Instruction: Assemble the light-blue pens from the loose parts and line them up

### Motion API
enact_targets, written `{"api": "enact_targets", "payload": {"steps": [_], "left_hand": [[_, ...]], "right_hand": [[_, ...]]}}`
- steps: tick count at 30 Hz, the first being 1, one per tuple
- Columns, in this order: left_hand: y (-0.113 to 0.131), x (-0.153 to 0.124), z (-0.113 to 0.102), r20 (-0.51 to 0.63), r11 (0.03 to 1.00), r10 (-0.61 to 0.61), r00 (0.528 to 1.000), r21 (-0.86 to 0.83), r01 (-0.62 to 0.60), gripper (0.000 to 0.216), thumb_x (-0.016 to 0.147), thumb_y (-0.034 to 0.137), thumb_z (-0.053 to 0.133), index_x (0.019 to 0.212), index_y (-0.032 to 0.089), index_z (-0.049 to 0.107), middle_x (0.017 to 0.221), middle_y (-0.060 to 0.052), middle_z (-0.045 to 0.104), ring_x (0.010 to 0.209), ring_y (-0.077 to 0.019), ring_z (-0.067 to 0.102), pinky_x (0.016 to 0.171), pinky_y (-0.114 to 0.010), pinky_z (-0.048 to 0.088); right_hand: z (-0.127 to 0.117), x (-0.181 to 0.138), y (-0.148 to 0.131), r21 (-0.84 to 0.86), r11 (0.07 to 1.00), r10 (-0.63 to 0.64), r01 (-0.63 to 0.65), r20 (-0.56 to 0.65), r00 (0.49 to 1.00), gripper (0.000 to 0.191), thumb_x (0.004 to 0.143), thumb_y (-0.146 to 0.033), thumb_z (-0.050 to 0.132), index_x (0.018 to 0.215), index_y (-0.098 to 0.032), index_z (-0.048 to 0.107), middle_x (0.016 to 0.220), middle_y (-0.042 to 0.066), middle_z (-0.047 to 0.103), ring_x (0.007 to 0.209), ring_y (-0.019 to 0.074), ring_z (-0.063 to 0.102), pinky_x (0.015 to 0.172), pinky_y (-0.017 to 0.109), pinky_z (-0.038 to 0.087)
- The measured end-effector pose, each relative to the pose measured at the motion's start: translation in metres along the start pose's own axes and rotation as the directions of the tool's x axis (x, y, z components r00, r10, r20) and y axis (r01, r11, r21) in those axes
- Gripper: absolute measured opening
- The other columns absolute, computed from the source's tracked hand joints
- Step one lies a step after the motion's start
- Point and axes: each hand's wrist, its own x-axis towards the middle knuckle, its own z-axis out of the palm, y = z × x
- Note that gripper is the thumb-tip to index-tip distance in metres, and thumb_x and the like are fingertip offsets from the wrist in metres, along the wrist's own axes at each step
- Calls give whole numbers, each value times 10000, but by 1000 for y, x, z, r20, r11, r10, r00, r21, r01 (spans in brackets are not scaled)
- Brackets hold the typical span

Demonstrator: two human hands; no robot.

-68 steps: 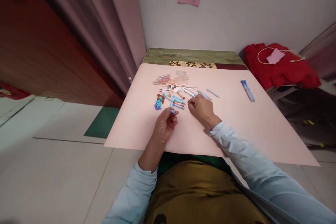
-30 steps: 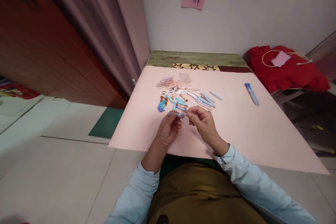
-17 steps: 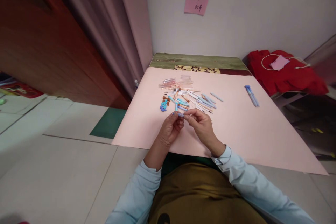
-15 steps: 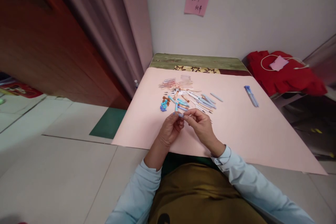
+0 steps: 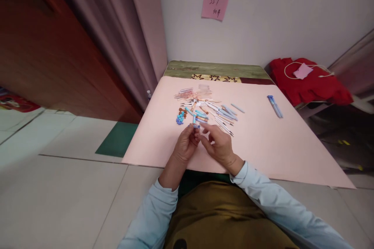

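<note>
Blue plastic, short and tubular, the pen piece (image 5: 195,126) is pinched in the fingertips of the left hand (image 5: 184,147), just above the pink-papered surface (image 5: 263,144) and near the heap of pen parts (image 5: 209,111). It looks light, stiff and smooth enough to slip, so a pinch across its middle seems safest. The right hand (image 5: 219,147) hovers beside it, fingers loosely spread, apparently empty.

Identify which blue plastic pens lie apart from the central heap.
The pair of blue plastic pens far right on the pink paper sheet; all others lie heaped.

pen parts pile (image 5: 204,108) blocks ahead; pink sheet (image 5: 263,144) bare rightward.
</note>
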Motion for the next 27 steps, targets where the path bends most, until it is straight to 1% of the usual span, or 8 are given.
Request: {"api": "enact_targets", "payload": {"steps": [4, 9, 15, 19, 21, 23, 25, 27], "left_hand": [[0, 2, -2, 18, 1000, -6, 1000, 0, 6, 155, 829, 234, 730, 784, 102, 663, 668, -18, 669, 552, -68, 601, 537, -159, 513], [1, 2, -1, 18, 1000, 1, 1000, -4, -1, 169, 803, 251, 755, 777, 113, 660, 675, -12, 667, 560, -72, 597, 519, -163, 495], [0, 2, -2, 37, 1000, 15, 999, 9, -15, 188, 802, 273, 759, 785, 114, 659, 663, -5, 661, 548, -71, 584, 497, -162, 487], [3, 0, 2, 25, 1000, 15, 1000, 11, -15, 162, 854, 253, 707, 801, 109, 655, 678, -15, 676, 537, -64, 592, 505, -151, 505], [5, -1, 6, -24, 1000, 9, 1000, 19, -8, 138, 893, 229, 657, 822, 110, 655, 734, -39, 711, 550, -68, 620, 513, -147, 522], [7, -2, 10, -91, 999, -2, 996, 42, 6, 133, 928, 204, 600, 852, 110, 656, 804, -70, 744, 559, -78, 648, 505, -150, 535], [8, -3, 12, -139, 998, -11, 990, 55, 19, 150, 955, 178, 544, 885, 106, 656, 850, -91, 758, 558, -83, 665, 499, -147, 543], [9, -3, 14, -159, 998, -18, 987, 49, 26, 179, 973, 156, 501, 900, 99, 655, 848, -99, 760, 553, -81, 673, 501, -138, 548]], "right_hand": [[0, -1, -2, -142, 989, -38, 45, 50, 998, 363, 971, -358, 523, 1296, -231, 622, 944, 51, 714, 637, 116, 597, 695, 251, 504], [-1, -1, -3, -186, 980, -57, 78, 117, 992, 382, 986, -367, 492, 1320, -225, 614, 1003, 62, 734, 712, 127, 641, 743, 246, 511], [0, -5, -2, -177, 978, -98, 114, 98, 990, 369, 991, -331, 489, 1318, -211, 610, 957, 50, 731, 685, 115, 636, 718, 234, 498], [-5, -1, 11, -176, 979, -105, 105, 12, 994, 315, 962, -327, 539, 1230, -214, 662, 954, 52, 730, 667, 123, 624, 683, 248, 491], [-14, 4, 25, -187, 981, -60, 48, -59, 996, 227, 946, -318, 560, 1075, -222, 721, 975, 51, 730, 669, 125, 617, 679, 255, 483], [-28, 8, 44, -183, 979, 63, -92, -160, 985, 202, 927, -329, 572, 968, -221, 738, 928, 38, 726, 669, 134, 608, 672, 265, 473], [-43, 10, 64, -148, 950, 231, -274, -254, 939, 210, 901, -355, 585, 884, -218, 742, 850, 26, 717, 647, 144, 599, 656, 274, 460], [-58, 10, 83, -128, 890, 377, -437, -329, 866, 233, 874, -389, 593, 864, -217, 750, 810, 21, 714, 637, 154, 597, 645, 282, 445]]}}
